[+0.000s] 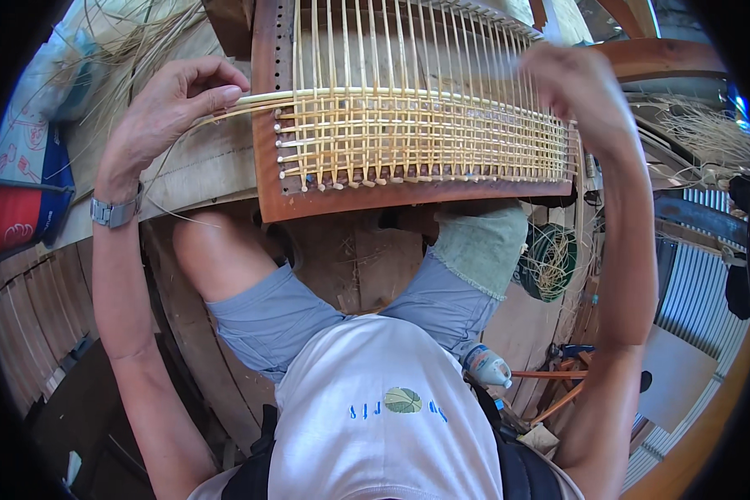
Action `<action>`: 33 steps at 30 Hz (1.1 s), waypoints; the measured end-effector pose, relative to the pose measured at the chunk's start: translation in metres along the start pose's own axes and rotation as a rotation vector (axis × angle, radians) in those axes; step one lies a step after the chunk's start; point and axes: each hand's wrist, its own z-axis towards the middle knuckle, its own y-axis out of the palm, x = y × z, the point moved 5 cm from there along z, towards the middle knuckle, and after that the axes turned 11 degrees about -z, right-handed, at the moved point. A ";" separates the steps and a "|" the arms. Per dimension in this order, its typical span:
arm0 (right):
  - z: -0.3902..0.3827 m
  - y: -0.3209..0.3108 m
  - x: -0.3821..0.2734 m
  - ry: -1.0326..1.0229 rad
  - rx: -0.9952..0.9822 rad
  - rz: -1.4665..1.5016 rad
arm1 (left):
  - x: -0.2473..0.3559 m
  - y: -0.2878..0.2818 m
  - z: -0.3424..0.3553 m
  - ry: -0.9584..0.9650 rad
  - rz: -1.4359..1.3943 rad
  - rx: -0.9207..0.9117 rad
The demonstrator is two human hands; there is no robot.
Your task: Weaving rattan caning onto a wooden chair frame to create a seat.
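Note:
Across my lap and the bench leans a reddish-brown wooden frame [268, 171] strung with pale cane. Its near part carries a woven cane mesh [408, 137], while only upright strands [400, 46] span the far part. Small pegs [283, 157] stick out of holes along its left and lower sides. My left hand [168, 108], with a watch at the wrist, pinches a pale cane strand [267, 97] just left of the frame, between thumb and fingers. That strand runs along the mesh's top edge. Over the frame's right side my right hand [582, 96] is smeared by motion, its fingers unclear.
Loose cane strands [146, 54] lie at the upper left, and a tangled heap [708, 133] lies at the right. A red and blue bag [21, 200] stands at far left. Right of my knee sits a green container [550, 260] with cane scraps; a bottle [485, 365] lies near my hip.

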 end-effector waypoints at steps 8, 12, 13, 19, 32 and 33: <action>-0.010 0.002 -0.008 0.118 -0.275 -0.357 | 0.000 0.000 -0.004 0.049 -0.009 0.013; -0.003 -0.038 -0.001 -0.042 0.267 -0.076 | 0.002 -0.001 -0.004 0.038 -0.034 -0.005; -0.009 -0.029 0.001 0.061 0.127 -0.271 | 0.003 0.000 -0.005 0.040 -0.036 -0.003; -0.009 -0.043 0.010 0.027 0.150 -0.056 | 0.000 -0.001 -0.004 0.058 -0.010 -0.022; -0.015 -0.036 -0.016 0.048 0.285 0.147 | -0.002 0.001 -0.005 0.025 -0.014 -0.010; -0.014 -0.022 -0.032 0.042 0.413 0.009 | -0.001 0.002 -0.003 0.035 -0.049 -0.015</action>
